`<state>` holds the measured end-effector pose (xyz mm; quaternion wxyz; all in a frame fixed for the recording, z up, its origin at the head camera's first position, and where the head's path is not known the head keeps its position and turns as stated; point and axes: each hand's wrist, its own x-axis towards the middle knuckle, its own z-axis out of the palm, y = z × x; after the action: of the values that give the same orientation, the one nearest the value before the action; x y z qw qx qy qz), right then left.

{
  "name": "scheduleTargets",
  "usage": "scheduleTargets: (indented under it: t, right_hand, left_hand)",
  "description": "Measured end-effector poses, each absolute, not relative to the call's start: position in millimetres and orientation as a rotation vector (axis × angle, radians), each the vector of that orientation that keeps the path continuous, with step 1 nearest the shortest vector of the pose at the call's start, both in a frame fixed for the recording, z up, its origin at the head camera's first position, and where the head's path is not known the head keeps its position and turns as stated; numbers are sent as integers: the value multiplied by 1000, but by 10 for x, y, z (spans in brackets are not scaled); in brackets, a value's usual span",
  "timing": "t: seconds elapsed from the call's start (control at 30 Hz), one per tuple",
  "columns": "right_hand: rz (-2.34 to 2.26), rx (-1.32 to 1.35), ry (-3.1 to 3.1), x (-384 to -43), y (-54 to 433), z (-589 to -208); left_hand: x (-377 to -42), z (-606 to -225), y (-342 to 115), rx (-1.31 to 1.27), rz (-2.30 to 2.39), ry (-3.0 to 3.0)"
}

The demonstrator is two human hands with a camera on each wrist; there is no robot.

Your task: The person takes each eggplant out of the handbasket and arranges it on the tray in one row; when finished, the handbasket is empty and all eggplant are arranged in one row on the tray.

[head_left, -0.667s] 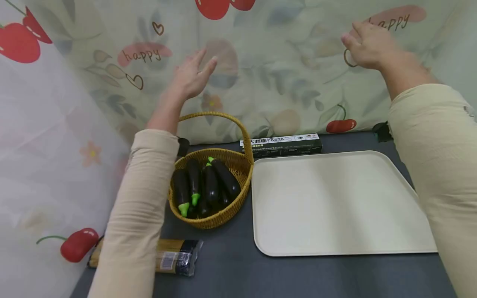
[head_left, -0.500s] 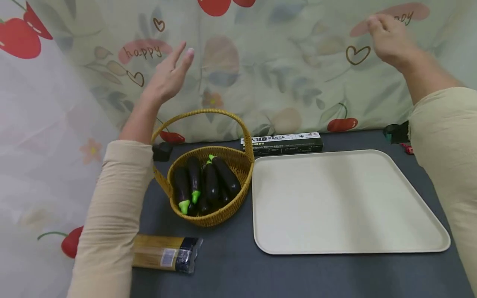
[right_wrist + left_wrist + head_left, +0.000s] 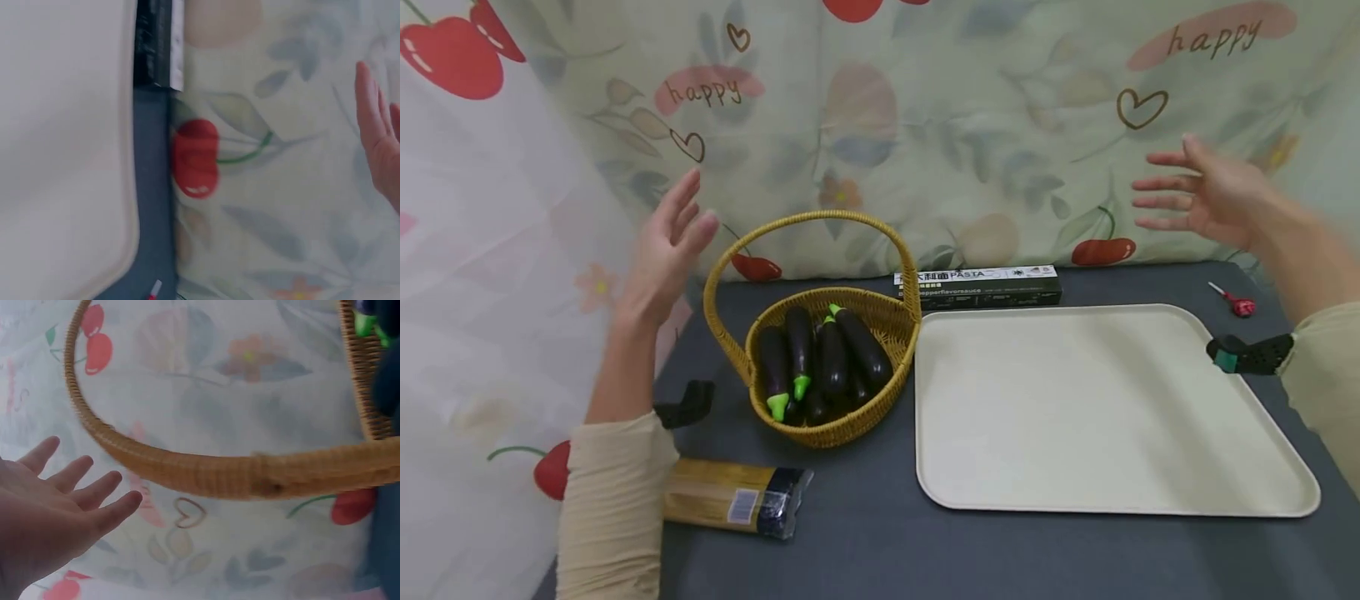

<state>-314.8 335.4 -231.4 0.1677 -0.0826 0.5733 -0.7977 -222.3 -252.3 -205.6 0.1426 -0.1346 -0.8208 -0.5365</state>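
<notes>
My left hand is raised to the left of the wicker basket, its fingers extended and holding nothing. In the left wrist view the same hand is apart from the basket's arched handle. Several dark eggplants with green stems lie in the basket. Over on the right, my right hand is held up in the air with fingers spread, beyond the far right corner of the white tray. The right wrist view catches only part of that hand at its edge.
A dark pasta box stands behind the tray against the patterned cloth. A clear-wrapped package of long yellowish sticks lies front left, partly behind the left sleeve. Near the back right is a small red-handled tool.
Both hands have come down and back toward the person, the left also moving left and the right outward. The right fingers have spread. The basket and tray stay in place.
</notes>
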Motion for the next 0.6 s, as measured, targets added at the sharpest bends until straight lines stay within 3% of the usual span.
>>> scheduleTargets:
  t: [0.27, 0.6]
  right_hand:
    - [-2000, -463, 1557, -2941, 2973, -2835]
    - [-1857, -394, 1510, -2813, 2414, -3201]
  left_hand:
    - [-2071, -2664, -2730, -256, -1528, -2495]
    - [-2042, -3267, -2814, -67, -1630, -2672]
